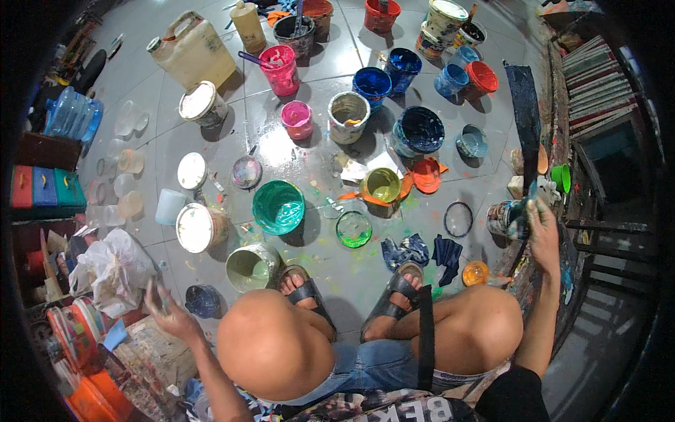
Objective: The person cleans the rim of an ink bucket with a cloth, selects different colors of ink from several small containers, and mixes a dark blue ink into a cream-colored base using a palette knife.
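Observation:
My left hand (170, 314) is raised at the lower left, holding nothing, its fingers stretched and apart. It is beside a crumpled white plastic bag (116, 271) and a small dark-stained cup (204, 301). Out at the right, my right hand (543, 228) has its fingers closed on a thin blue-green thing whose kind I cannot make out. This hand is next to a paint-smeared can (500, 219). Between my knees and the far tubs stand a green paint bucket (278, 207), a whitish bucket (246, 269) and a small olive-yellow paint pot (383, 186).
Pink tubs (280, 74), blue buckets (373, 86) and a dark blue bucket (419, 131) stand farther off. A yellowish jerrycan (193, 56) is at the far left, clear cups (129, 160) below it. Dark rags (406, 252) lie by my right foot. Framed screens (601, 77) lean at the right.

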